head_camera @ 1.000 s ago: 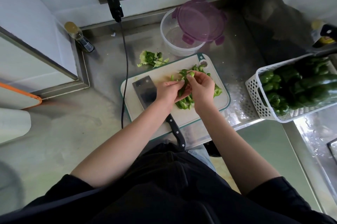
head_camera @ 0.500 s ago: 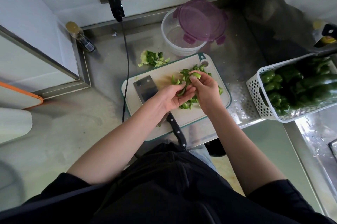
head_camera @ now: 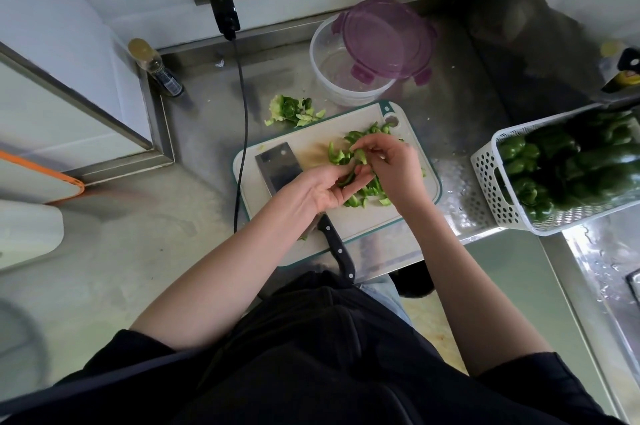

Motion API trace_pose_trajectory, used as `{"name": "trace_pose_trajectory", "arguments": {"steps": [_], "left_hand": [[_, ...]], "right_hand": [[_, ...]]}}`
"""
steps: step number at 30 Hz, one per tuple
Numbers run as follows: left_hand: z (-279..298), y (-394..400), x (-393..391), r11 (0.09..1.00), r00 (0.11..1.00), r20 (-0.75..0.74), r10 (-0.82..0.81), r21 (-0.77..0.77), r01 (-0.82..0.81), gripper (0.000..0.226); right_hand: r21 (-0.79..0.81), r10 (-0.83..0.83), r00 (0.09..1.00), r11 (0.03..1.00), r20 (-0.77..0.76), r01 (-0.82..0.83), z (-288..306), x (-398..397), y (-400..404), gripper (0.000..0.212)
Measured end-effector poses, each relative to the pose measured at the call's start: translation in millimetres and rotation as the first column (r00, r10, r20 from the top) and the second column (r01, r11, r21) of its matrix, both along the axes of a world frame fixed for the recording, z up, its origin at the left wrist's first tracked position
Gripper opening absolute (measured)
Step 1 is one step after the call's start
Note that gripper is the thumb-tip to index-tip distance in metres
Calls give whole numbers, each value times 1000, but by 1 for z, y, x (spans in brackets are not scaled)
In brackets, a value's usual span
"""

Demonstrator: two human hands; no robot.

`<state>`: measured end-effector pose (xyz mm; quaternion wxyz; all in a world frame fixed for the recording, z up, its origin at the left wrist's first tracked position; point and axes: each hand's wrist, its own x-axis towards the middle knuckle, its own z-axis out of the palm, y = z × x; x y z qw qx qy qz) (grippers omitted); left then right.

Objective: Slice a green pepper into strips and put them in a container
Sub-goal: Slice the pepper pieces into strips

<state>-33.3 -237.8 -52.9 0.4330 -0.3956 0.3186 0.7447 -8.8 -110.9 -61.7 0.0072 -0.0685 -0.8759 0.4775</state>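
Observation:
Green pepper strips lie in a loose pile on the white cutting board. My left hand is turned palm up at the pile's left edge, its curled fingers holding several strips. My right hand hovers over the pile and pinches a strip between thumb and fingers. A cleaver lies flat on the board's left part, its black handle pointing toward me under my left wrist. The clear round container stands behind the board, a purple lid leaning over its right side.
Pepper scraps lie on the steel counter behind the board. A white perforated basket of whole green peppers stands at the right. A black cable hangs from the wall socket past the board's left edge. A small bottle stands back left.
My left hand has turned palm up and drawn slightly toward me with strips in it. My right hand has lifted a little and shifted right over the pile.

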Motion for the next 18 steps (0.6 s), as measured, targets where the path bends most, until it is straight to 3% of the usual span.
{"name": "trace_pose_trajectory", "arguments": {"steps": [6,8,11,15,18], "left_hand": [[-15,-6,-6,993,999,42,26,-119,-20,21],[-17,-11,-8,992,999,-42,-20,-122,15,22],[-17,-14,-7,963,944,-259,-204,-226,146,14],[-20,-6,-7,884,874,-354,-333,-438,160,20],[-20,-5,-6,864,820,-387,-422,-447,234,31]], "right_hand": [[294,300,937,925,-179,-240,6,3,-8,19],[234,174,970,963,-171,-131,4,3,-11,20],[148,-155,988,977,12,152,-5,2,0,19],[159,-238,950,965,204,207,-15,1,18,31],[198,-243,951,958,190,206,-19,6,17,30]]}}
